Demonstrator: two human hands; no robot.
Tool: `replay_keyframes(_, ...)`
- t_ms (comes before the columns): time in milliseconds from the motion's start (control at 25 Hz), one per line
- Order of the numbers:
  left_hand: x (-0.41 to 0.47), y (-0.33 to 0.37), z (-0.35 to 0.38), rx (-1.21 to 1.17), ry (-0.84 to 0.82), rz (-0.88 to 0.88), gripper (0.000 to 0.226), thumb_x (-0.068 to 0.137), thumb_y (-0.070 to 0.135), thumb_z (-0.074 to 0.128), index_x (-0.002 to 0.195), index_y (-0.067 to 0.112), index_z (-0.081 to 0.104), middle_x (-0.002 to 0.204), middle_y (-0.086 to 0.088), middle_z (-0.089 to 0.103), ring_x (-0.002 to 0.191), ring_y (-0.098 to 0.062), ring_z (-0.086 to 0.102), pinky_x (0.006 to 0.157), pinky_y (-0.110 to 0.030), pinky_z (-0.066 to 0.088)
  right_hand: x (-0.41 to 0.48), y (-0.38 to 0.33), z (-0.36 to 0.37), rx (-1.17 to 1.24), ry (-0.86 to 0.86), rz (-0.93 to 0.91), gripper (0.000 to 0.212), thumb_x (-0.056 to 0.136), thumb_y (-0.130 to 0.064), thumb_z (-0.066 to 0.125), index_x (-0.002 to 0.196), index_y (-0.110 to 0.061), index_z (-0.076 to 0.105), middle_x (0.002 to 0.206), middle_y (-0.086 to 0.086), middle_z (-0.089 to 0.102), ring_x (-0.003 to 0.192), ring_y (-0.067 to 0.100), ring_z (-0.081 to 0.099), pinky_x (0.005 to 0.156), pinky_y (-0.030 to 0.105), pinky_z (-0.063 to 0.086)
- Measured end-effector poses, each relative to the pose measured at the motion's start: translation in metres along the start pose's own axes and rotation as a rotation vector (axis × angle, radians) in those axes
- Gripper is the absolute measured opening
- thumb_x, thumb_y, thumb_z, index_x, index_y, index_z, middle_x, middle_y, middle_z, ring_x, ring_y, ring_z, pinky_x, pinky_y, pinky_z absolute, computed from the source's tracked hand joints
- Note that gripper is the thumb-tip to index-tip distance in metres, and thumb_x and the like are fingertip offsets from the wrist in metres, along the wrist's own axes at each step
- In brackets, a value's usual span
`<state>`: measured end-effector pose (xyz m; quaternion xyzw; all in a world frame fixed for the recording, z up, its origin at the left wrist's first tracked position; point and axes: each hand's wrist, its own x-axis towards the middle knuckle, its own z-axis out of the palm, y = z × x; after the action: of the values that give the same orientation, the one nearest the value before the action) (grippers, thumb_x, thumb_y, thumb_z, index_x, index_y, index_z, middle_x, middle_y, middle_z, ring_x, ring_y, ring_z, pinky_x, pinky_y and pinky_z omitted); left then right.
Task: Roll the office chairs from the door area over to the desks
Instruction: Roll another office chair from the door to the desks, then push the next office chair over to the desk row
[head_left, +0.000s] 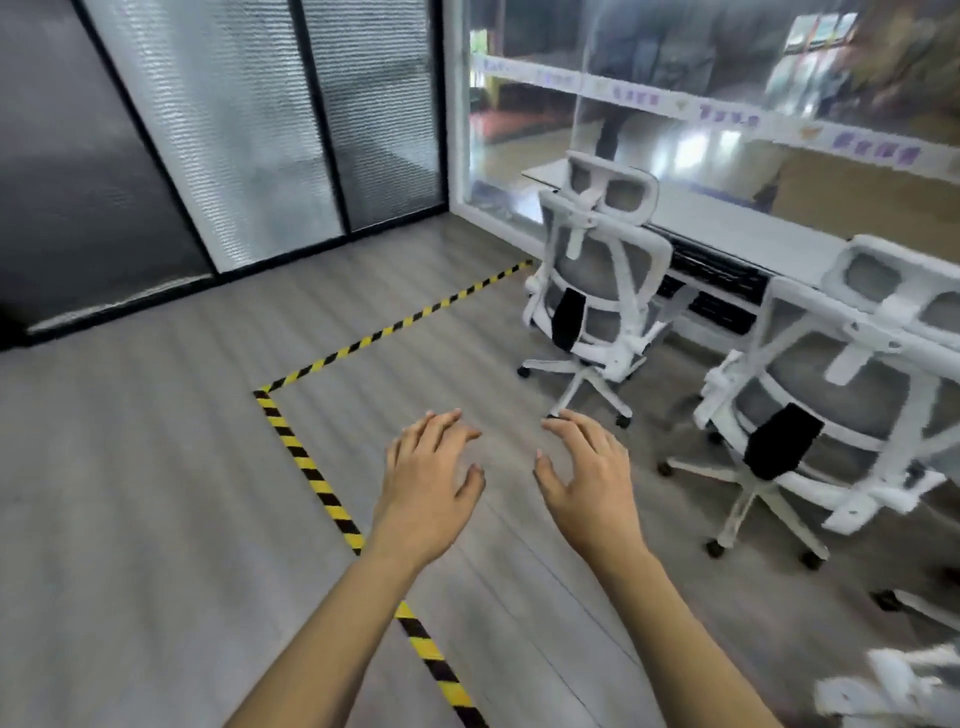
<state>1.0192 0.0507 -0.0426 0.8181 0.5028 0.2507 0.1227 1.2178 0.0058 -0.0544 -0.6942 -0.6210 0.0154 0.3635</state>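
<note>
Two white office chairs with grey mesh backs stand at the long white desk (737, 228) on the right. The far chair (597, 275) faces the desk with its back toward me. The near chair (831, 405) stands closer at the right edge, partly cut off. My left hand (431, 483) and my right hand (592, 478) hover over the floor in the middle of the view, palms down, fingers spread and relaxed. Neither hand touches or holds anything. Both hands are left of the chairs.
Yellow-and-black tape (332, 499) marks a corner on the grey wood floor (156, 493). Frosted glass partitions with black frames (260, 130) close off the back left. A glass wall (727, 78) runs behind the desk. Part of another white object (893, 686) shows at bottom right.
</note>
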Motion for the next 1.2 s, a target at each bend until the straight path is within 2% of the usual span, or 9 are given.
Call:
replay_keyframes(120,-0.010,-0.099,-0.062,0.044,0.087,-0.133,0.033,0.096,0.039,0.051,0.129,0.035,0.052,0.148,0.012,0.040,0.142,-0.016,0.028,0.114,-0.039,0.025,0.033,-0.091,0.087,0.085,-0.079,-0.114,0.032,0.091,-0.027,0.066,0.122,-0.026,0.062,0.134,-0.008,0.057,0.127,0.014,0.050,0.105,0.026,0.029)
replay_keyframes(320,-0.041,-0.244,-0.140,0.095,0.170,-0.371,0.031,0.097,0.040,0.048,0.127,0.036,0.053,0.148,0.015,0.039,0.141,-0.014,0.026,0.112,-0.036,0.023,0.068,-0.225,0.215,0.169,-0.251,-0.256,0.033,0.092,-0.029,0.063,0.126,-0.028,0.060,0.133,-0.011,0.055,0.124,0.013,0.050,0.100,0.030,0.034)
replay_keyframes(520,-0.052,-0.367,-0.196,0.123,0.246,-0.554,0.032,0.097,0.042,0.049,0.128,0.038,0.052,0.150,0.016,0.038,0.141,-0.011,0.026,0.112,-0.035,0.023,0.109,-0.337,0.326,0.219,-0.384,-0.392,0.036,0.093,-0.029,0.062,0.128,-0.028,0.059,0.134,-0.010,0.055,0.123,0.013,0.050,0.100,0.023,0.028)
replay_keyframes(720,-0.032,-0.497,-0.253,0.170,0.288,-0.697,0.030,0.097,0.042,0.049,0.126,0.038,0.053,0.148,0.017,0.039,0.140,-0.011,0.028,0.110,-0.031,0.021,0.163,-0.442,0.459,0.319,-0.477,-0.509,0.036,0.091,-0.033,0.058,0.127,-0.028,0.058,0.131,-0.011,0.057,0.121,0.015,0.053,0.100,0.036,0.041)
replay_keyframes(840,-0.011,-0.581,-0.304,0.203,0.296,-0.774,0.030,0.097,0.042,0.048,0.127,0.038,0.052,0.149,0.017,0.038,0.139,-0.010,0.026,0.111,-0.029,0.018,0.202,-0.528,0.539,0.391,-0.548,-0.565,0.037,0.091,-0.040,0.049,0.125,-0.030,0.057,0.129,-0.013,0.056,0.118,0.014,0.054,0.098,0.038,0.043)
replay_keyframes(960,-0.008,-0.657,-0.356,0.264,0.345,-0.848,0.031,0.097,0.041,0.048,0.127,0.037,0.053,0.148,0.017,0.039,0.139,-0.009,0.026,0.108,-0.026,0.016,0.225,-0.623,0.609,0.464,-0.607,-0.646,0.034,0.091,-0.036,0.054,0.125,-0.029,0.059,0.128,-0.012,0.058,0.117,0.014,0.054,0.100,0.036,0.040)
replay_keyframes(1200,-0.033,-0.821,-0.448,0.305,0.449,-1.032,0.030,0.096,0.043,0.048,0.126,0.039,0.053,0.147,0.019,0.041,0.139,-0.013,0.029,0.109,-0.034,0.025,0.238,-0.802,0.737,0.555,-0.724,-0.824,0.037,0.090,-0.038,0.051,0.126,-0.031,0.058,0.130,-0.011,0.057,0.122,0.014,0.054,0.103,0.041,0.042)
